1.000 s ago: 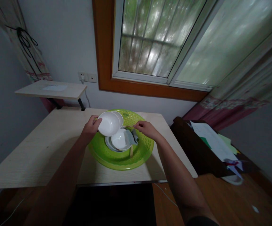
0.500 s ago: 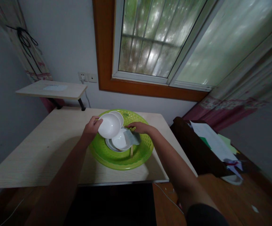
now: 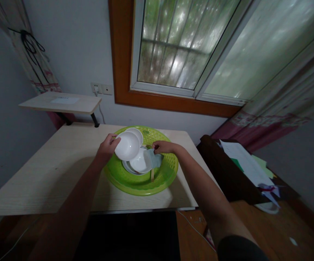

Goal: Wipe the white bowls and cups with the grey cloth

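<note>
My left hand (image 3: 108,148) grips a white bowl (image 3: 127,145) by its left rim, with the inside facing me. Thumb and fingers of my right hand (image 3: 162,146) are pinched at the upper edge of a grey-blue cloth (image 3: 154,158). This cloth hangs over the right side of another white bowl (image 3: 139,161), which rests on further dishes in a round green plastic basin (image 3: 143,190). Behind the held bowl, one more white bowl (image 3: 136,133) shows partly. A pair of wooden chopsticks (image 3: 152,175) sticks out from under the cloth.
The basin stands on a pale wooden table (image 3: 72,174). A small raised shelf (image 3: 61,103) with a paper on it is at the back left. The wall and window (image 3: 173,47) are behind. To the right, a dark brown piece of furniture (image 3: 227,170) carries papers.
My right hand has shifted slightly to the right, and the cloth is gathered a little differently under its fingers. My left hand and the bowl have barely moved.
</note>
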The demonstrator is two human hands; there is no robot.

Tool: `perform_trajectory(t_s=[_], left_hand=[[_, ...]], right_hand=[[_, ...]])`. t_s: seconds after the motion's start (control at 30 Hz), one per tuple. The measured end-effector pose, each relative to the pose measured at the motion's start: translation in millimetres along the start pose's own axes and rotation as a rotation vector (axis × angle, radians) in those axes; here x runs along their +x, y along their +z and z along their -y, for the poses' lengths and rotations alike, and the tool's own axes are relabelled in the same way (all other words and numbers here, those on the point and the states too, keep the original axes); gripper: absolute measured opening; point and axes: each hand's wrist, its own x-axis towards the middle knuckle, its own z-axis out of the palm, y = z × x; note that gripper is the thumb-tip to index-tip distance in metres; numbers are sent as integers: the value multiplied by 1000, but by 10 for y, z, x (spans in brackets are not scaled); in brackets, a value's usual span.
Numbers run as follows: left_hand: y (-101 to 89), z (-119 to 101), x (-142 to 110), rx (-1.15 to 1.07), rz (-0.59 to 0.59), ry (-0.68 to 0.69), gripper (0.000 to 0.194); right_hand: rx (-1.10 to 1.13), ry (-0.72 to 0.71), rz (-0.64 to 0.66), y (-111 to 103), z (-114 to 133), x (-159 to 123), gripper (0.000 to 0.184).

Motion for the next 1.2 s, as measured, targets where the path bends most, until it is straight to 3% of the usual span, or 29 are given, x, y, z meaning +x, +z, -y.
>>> perform_trajectory(t_s=[0.1, 0.2, 0.47, 0.7, 0.8, 1.0, 1.2], left_hand=[[10, 15, 4, 6, 0, -6, 46], [11, 32, 7, 4, -6, -12, 47], [12, 43, 11, -3, 7, -7, 46], [22, 80, 27, -7, 3, 3, 46], [15, 78, 26, 7, 9, 2, 46], [10, 59, 6, 22, 15, -7, 46], [8, 41, -7, 36, 14, 5, 45]], right_hand=[[57, -32, -85, -70, 11, -101, 36], [73, -51, -77, -123, 25, -179, 48], [84, -55, -79, -130, -25, -210, 31], [20, -116, -52, -114, -34, -198, 49], [24, -154, -3, -104, -35, -190, 42], [-85, 8, -12, -72, -17, -162, 57], [-147, -33, 11, -65, -17, -143, 16]])
